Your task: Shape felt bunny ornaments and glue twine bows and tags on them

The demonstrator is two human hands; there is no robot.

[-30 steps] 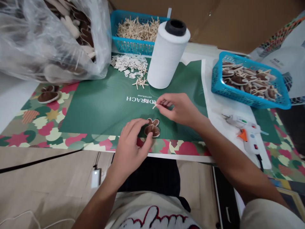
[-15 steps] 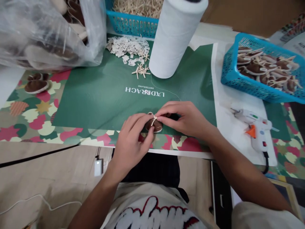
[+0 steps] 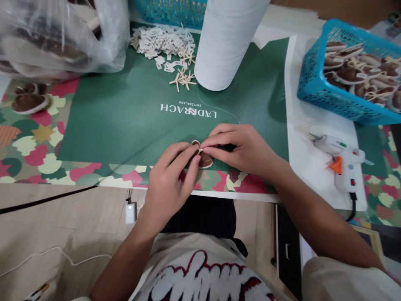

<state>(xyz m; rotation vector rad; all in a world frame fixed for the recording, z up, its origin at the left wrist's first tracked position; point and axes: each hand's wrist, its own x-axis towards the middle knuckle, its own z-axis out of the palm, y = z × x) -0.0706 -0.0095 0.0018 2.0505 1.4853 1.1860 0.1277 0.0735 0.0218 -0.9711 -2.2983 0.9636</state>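
Note:
A small brown rabbit-shaped piece [image 3: 205, 159] with a pale rim lies on the green mat [image 3: 125, 121] near the table's front edge. My left hand [image 3: 171, 179] rests on its left side, with fingertips closed against it. My right hand [image 3: 242, 148] comes in from the right and pinches a tiny cream bow [image 3: 200, 151] onto the top of the piece. Both hands meet over the piece and hide most of it.
A big white thread cone [image 3: 227, 42] stands behind the hands, with loose bows [image 3: 183, 78] and white tags [image 3: 159, 42] to its left. A blue basket [image 3: 316, 90] of brown pieces sits right, a glue gun [image 3: 340, 161] below it. A plastic bag [image 3: 53, 37] fills the back left.
My right hand has carried the small bow from above the mat down onto the brown piece. The left hand stayed on the piece. The view has tipped down and closer.

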